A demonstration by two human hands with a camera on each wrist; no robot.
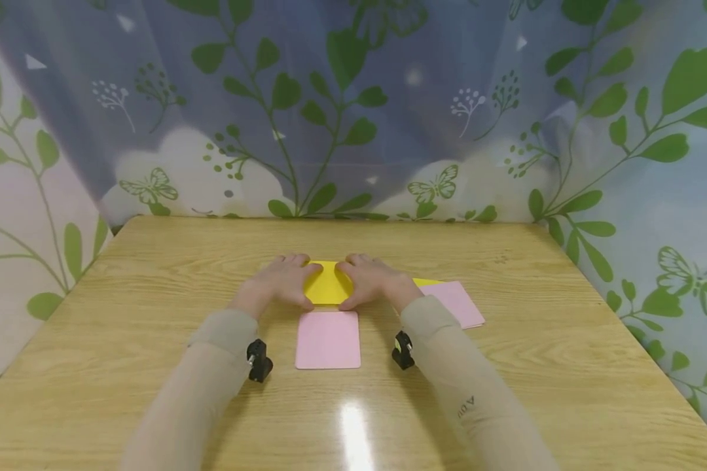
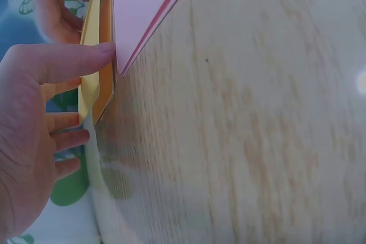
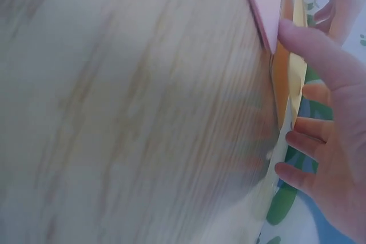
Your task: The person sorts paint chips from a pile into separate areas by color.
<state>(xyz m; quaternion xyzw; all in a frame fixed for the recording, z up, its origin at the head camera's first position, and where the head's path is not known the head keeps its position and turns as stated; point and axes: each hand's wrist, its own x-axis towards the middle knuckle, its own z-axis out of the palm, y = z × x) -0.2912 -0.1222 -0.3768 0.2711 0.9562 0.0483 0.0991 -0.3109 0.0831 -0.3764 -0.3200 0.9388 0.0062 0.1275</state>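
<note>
Just beyond the middle of the table, a yellow card point(image 1: 328, 288) lies between both hands. My left hand point(image 1: 279, 281) pinches its left side, and my right hand point(image 1: 372, 281) pinches its right side. In both wrist views the thumbs are at the near edge and the index fingers go to the far side. Seen edge-on in the left wrist view, the yellow card point(image 2: 88, 92) is bowed above a darker orange layer. Directly in front of the hands lies a pink square stack point(image 1: 328, 341) with rounded corners, and the thumbs are close to its far edge.
To the right, a second pink stack point(image 1: 456, 304) lies turned at an angle, with a strip of yellow card point(image 1: 427, 282) showing behind it, partly hidden by the right wrist. A leaf-patterned curtain point(image 1: 330, 163) hangs along the far edge of the wooden table point(image 1: 124, 353).
</note>
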